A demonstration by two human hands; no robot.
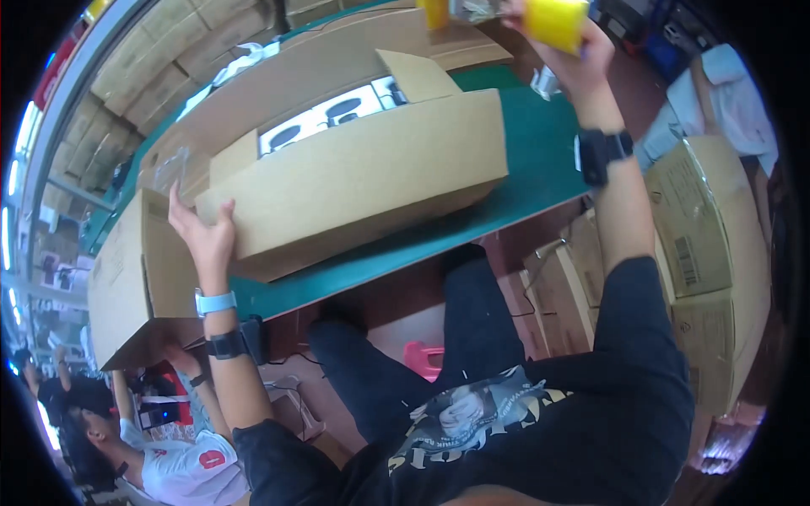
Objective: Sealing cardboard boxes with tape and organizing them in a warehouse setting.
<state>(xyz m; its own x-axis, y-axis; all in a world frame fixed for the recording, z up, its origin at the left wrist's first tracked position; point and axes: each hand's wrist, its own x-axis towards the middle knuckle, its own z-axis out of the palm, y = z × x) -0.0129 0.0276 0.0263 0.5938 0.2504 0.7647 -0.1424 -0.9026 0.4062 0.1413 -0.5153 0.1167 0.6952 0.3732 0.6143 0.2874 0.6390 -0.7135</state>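
A long open cardboard box [363,160] lies on the green tabletop, its flaps raised. Inside it are white packages [325,116] with dark round shapes. My left hand [205,234] touches the left end of this box, fingers stretched and thumb apart. Raised at the upper right, my right hand [582,63] is closed around what looks like a yellow tape dispenser [553,24]. Motion blurs the dispenser, and the top edge of the picture cuts it off.
Another carton [122,270] stands at the left table edge. The green table [540,160] runs along in front of me. Large cartons [700,228] are stacked on my right. A co-worker in a white shirt [190,464] is at the lower left. A pink stool [419,358] shows below.
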